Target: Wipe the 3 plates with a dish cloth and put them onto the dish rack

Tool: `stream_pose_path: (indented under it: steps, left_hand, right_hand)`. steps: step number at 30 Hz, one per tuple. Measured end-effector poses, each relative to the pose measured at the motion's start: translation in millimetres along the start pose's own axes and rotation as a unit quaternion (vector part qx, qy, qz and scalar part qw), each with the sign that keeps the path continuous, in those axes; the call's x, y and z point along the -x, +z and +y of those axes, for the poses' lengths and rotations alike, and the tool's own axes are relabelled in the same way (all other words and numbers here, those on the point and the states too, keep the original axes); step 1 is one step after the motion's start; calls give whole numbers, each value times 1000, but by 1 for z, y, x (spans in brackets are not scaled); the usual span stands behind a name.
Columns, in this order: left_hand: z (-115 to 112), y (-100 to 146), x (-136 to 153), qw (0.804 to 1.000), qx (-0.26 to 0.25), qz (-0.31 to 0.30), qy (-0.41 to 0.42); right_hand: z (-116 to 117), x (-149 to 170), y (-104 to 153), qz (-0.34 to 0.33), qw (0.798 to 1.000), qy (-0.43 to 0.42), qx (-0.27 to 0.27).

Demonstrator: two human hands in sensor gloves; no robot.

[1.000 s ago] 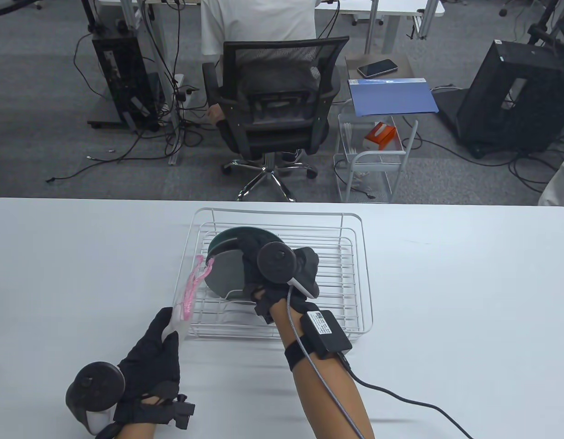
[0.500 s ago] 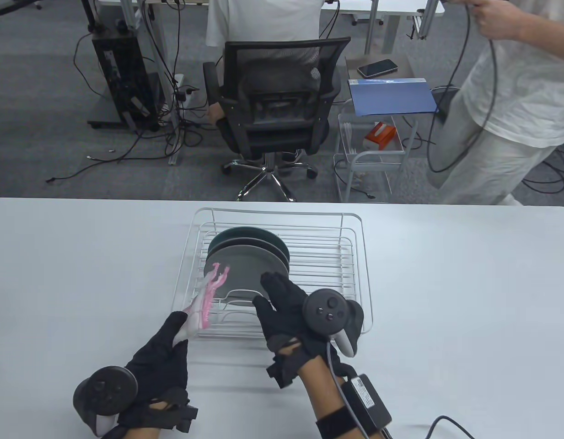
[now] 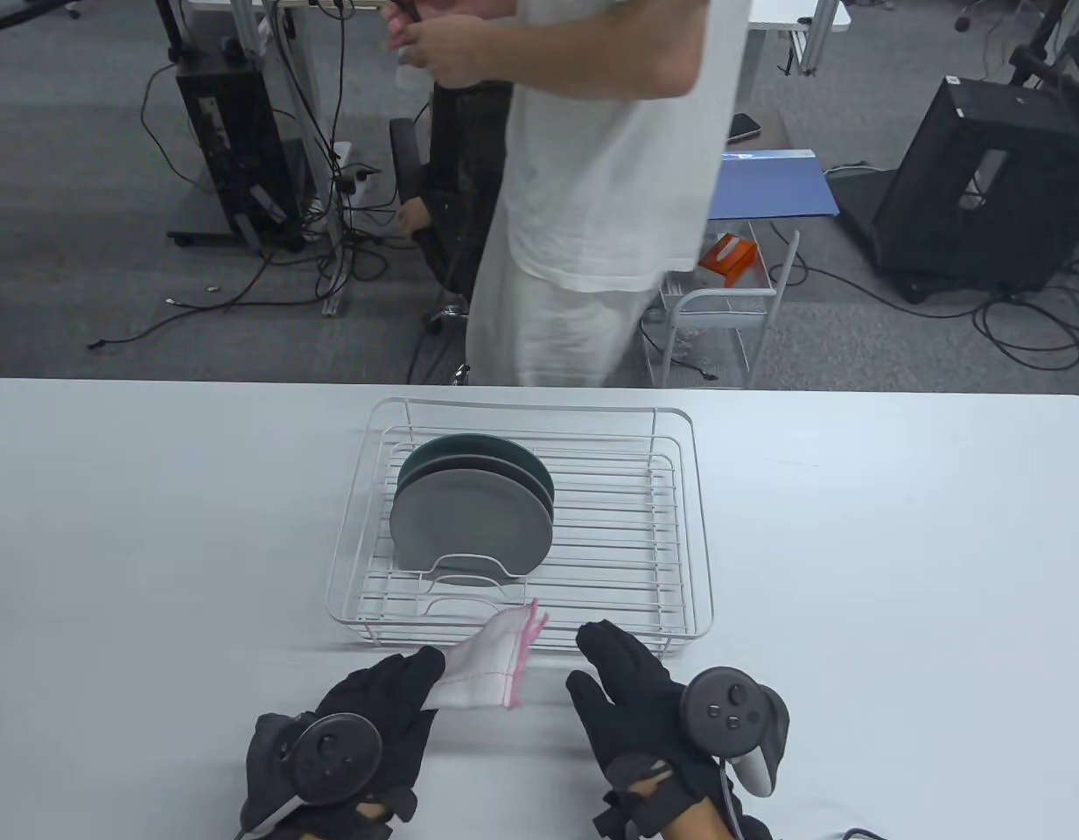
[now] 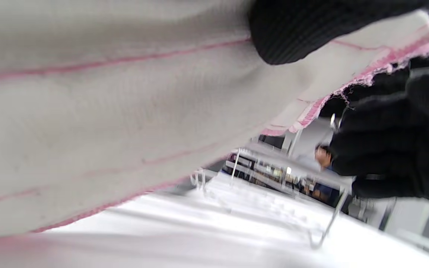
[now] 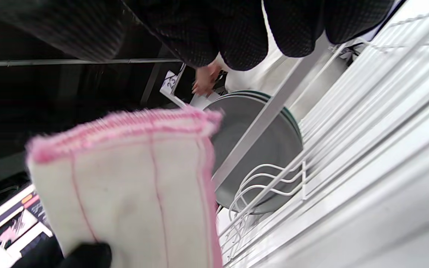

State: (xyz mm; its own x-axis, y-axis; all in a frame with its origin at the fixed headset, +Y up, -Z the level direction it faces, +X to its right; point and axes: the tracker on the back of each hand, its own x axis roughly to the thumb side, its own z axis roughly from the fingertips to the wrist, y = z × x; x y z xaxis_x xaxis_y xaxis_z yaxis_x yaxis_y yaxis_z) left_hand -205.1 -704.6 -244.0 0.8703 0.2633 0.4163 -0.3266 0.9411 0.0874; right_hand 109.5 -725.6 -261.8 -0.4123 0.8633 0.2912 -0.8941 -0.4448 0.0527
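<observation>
We have the grey round plates [image 3: 472, 523] standing upright together in the white wire dish rack [image 3: 679, 525], apparently all three. Our left hand [image 3: 373, 713] pinches the white pink-edged dish cloth [image 3: 491, 667] above the surface [image 3: 854, 569]; our right hand [image 3: 635, 700] is relaxed, empty. Little seems left.
</observation>
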Motion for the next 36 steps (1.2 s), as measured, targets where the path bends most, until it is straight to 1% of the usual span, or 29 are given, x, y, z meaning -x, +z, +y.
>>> stream_pose_path:
  steps: [1,3,5,7,10,12,14,16,17,19,20,26,30,32,33,36]
  left_hand:
    - [-4,-1,-2,1000,13,-1,-11]
    - [-18,-6,-8,997,65,-3,-43]
    - [-31,-9,-13,991,103,-3,-82]
    - [-43,-12,-19,984,128,1,-123]
    - [-57,-14,-24,974,159,8,-160]
    - [-66,-16,-27,965,192,18,-180]
    - [-76,-16,-29,952,238,19,-191]
    - [-79,-15,-33,948,242,16,-204]
    - [-80,-15,-33,946,252,17,-202]
    - [-83,-13,-33,935,301,29,-184]
    - [-84,-12,-33,933,313,32,-176]
    - [-83,-11,-27,931,348,40,-101]
    - [-80,-10,-18,929,367,39,-29]
    - [-78,-9,-13,924,380,44,13]
    - [-76,-10,-10,926,374,42,28]
    - [-62,-12,-1,943,326,41,55]
  right_hand:
    - [0,2,0,7,1000,-8,-3]
    - [-1,4,-1,8,999,-25,-20]
    - [-1,2,-2,5,1000,-18,-14]
    - [1,0,-3,-1,1000,-8,-20]
    - [7,-1,-3,4,999,-14,-31]
    - [9,-1,-3,3,999,-20,-36]
    - [11,-2,-3,2,999,-16,-40]
    - [12,-3,-3,-1,999,-16,-43]
    - [12,-3,-3,-2,999,-18,-43]
    - [12,-3,-4,-3,999,-22,-42]
    - [12,-2,-4,-3,999,-23,-42]
    - [12,-2,-4,3,999,-25,-46]
    - [12,-2,-5,4,998,-26,-49]
    - [12,-2,-5,4,998,-26,-52]
    - [13,-2,-5,5,998,-26,-54]
    - [13,-3,-6,1,998,-22,-61]
